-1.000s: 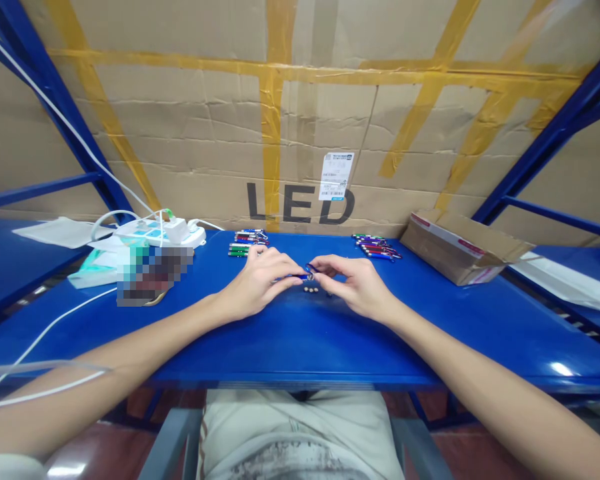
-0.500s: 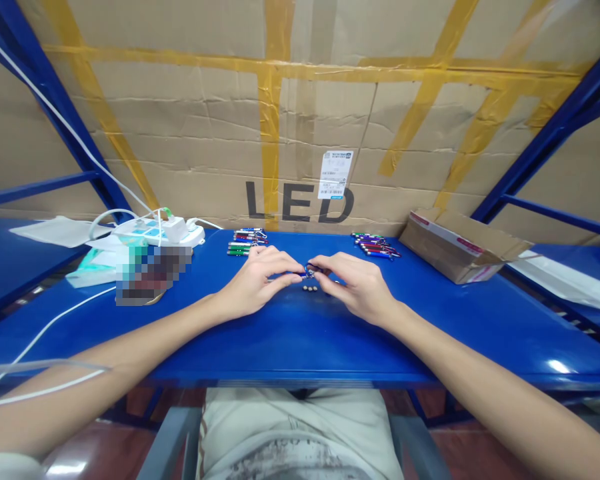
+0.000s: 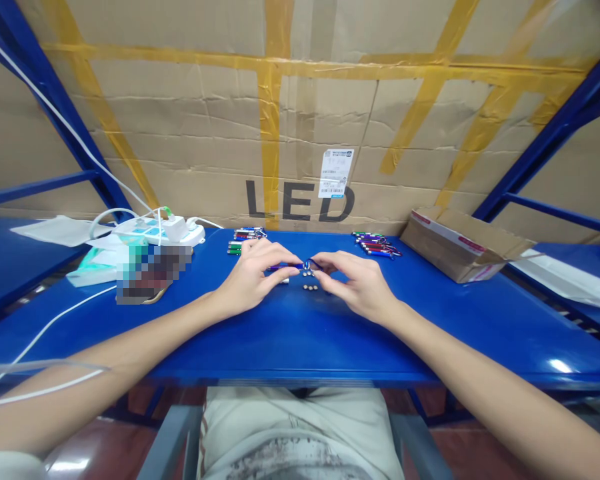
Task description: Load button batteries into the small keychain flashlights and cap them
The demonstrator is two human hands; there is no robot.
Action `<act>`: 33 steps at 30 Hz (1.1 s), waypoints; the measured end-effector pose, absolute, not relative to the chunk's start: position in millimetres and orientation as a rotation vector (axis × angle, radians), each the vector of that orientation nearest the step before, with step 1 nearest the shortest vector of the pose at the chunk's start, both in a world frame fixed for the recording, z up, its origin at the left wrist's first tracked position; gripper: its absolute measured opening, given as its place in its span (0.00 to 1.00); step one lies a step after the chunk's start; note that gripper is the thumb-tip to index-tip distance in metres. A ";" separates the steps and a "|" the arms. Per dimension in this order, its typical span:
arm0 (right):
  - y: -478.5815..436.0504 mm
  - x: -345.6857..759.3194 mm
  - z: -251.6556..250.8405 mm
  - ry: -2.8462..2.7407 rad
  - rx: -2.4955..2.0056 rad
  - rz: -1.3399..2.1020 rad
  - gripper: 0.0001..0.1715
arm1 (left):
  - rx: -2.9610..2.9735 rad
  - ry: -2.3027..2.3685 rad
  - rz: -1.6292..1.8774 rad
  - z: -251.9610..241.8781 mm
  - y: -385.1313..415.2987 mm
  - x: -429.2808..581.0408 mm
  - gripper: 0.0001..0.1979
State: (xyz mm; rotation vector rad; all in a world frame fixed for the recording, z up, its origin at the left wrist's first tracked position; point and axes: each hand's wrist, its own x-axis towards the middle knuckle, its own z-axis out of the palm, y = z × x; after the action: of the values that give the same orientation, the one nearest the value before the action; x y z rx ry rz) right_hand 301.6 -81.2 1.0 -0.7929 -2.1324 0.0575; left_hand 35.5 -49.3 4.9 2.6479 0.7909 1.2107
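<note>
Between thumb and fingers, my left hand (image 3: 250, 277) pinches a slim blue metal tube (image 3: 277, 267), like a keychain flashlight. My right hand (image 3: 361, 281) has its fingertips closed on the dark blue clip (image 3: 310, 263) at the tube's right end. The hands almost meet over the middle of the table, and fingers partly cover the tube and clip. Several small round pieces (image 3: 311, 288), like button cells, lie on the table just below the fingertips. A short pale piece (image 3: 285, 281) shows under my left thumb.
Similar coloured tubes lie in a left group (image 3: 249, 233) and a right group (image 3: 375, 245). An open cardboard box (image 3: 460, 250) stands at right. At left are a power strip (image 3: 153, 231), a plastic packet (image 3: 97, 263) and a blurred-out object (image 3: 153, 275). Tall cardboard (image 3: 205, 133) backs the blue table (image 3: 300, 347).
The hands have drawn slightly apart at the fingertips. More of the blue tube and its clip now shows, along with the pale piece under my left thumb.
</note>
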 end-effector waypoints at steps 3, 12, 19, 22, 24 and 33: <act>-79.6 303.4 3.3 -2.151 -0.791 0.076 0.11 | 2.710 0.835 1.198 7.7 -51.0 35.3 0.14; -75.1 310.2 8.2 -2.222 -0.788 0.111 0.12 | 2.810 0.865 1.179 6.6 -43.0 28.7 0.11; -72.0 311.8 9.0 -2.237 -0.773 0.128 0.14 | 2.878 0.870 1.135 6.6 -40.7 25.4 0.10; -69.3 314.4 7.9 -2.242 -0.769 0.117 0.15 | 2.899 0.868 1.106 5.6 -39.6 24.9 0.11; -67.4 316.5 6.5 -2.252 -0.772 0.107 0.15 | 2.912 0.858 1.088 4.5 -38.4 24.4 0.12; -68.4 314.4 6.0 -2.215 -0.787 0.198 0.12 | 2.937 0.811 1.079 6.6 -37.3 23.2 0.10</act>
State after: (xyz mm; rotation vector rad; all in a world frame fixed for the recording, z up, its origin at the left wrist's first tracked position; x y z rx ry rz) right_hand 314.4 -68.4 6.0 -0.7871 -2.2152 0.1981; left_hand 23.2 -37.3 6.6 2.9368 0.8111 1.0793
